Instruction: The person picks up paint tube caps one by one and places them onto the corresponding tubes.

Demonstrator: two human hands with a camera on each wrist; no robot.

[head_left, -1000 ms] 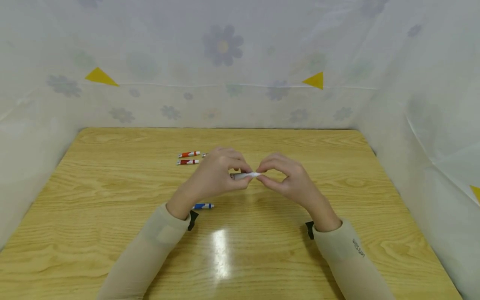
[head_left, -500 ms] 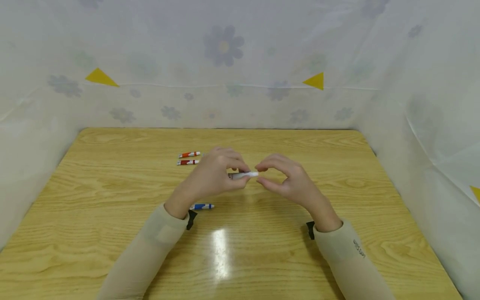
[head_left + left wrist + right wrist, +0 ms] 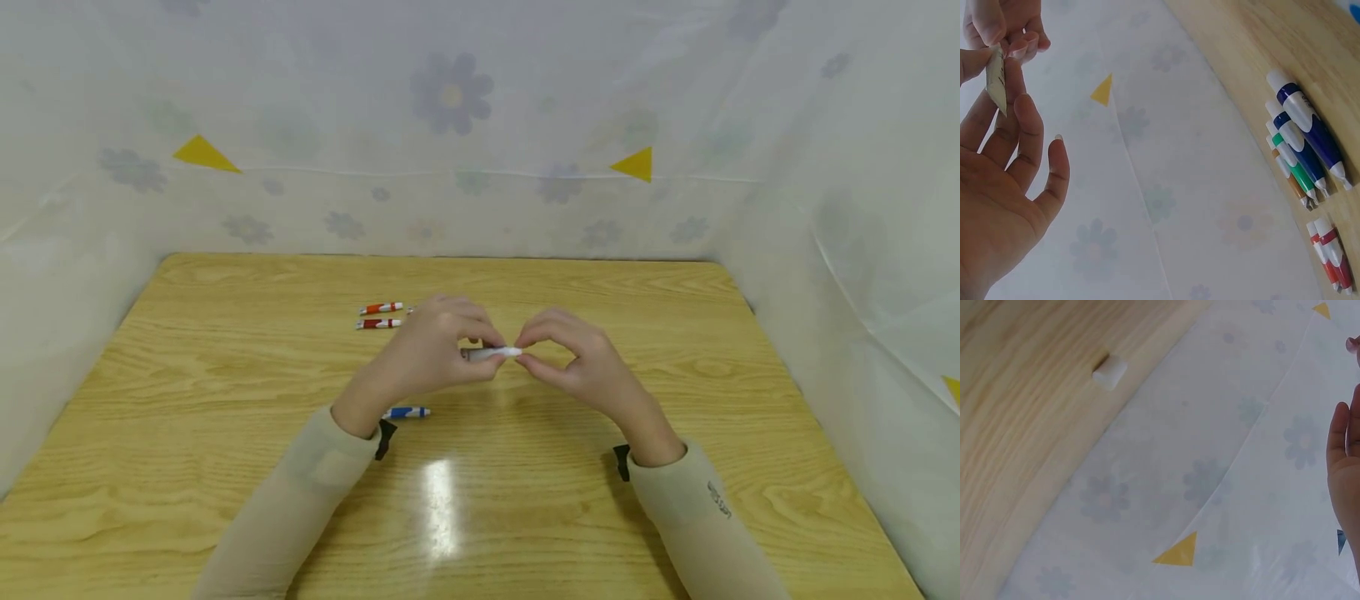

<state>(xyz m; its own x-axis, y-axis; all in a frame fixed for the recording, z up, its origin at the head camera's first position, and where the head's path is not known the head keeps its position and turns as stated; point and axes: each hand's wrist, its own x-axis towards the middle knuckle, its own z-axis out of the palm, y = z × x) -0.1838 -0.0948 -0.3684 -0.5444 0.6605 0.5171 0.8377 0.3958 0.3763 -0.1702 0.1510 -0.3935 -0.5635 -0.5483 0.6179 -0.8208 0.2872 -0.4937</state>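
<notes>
Above the middle of the table, my left hand [image 3: 420,354] pinches a small paint tube [image 3: 480,354] between thumb and fingers. The tube lies roughly level, its white cap end [image 3: 513,352] pointing right. My right hand [image 3: 573,354] pinches that cap end with thumb and forefinger. In the left wrist view the flat crimped end of the held tube [image 3: 996,84] shows between the left fingers. The paint's colour is hidden. At the right edge of the right wrist view, part of my right hand [image 3: 1347,465] shows, its pinching fingertips out of frame.
Behind my left hand lie an orange tube [image 3: 381,308] and a dark red tube [image 3: 378,324]. A blue tube [image 3: 407,412] lies nearer. The left wrist view adds a green tube [image 3: 1293,159] and a brown one [image 3: 1286,173]. A small white block [image 3: 1110,372] rests on the table.
Half a second ago my right thumb and forefinger were spread away from the cap end; now they pinch it again, as a second ago. My left hand keeps its hold on the paint tube.
</notes>
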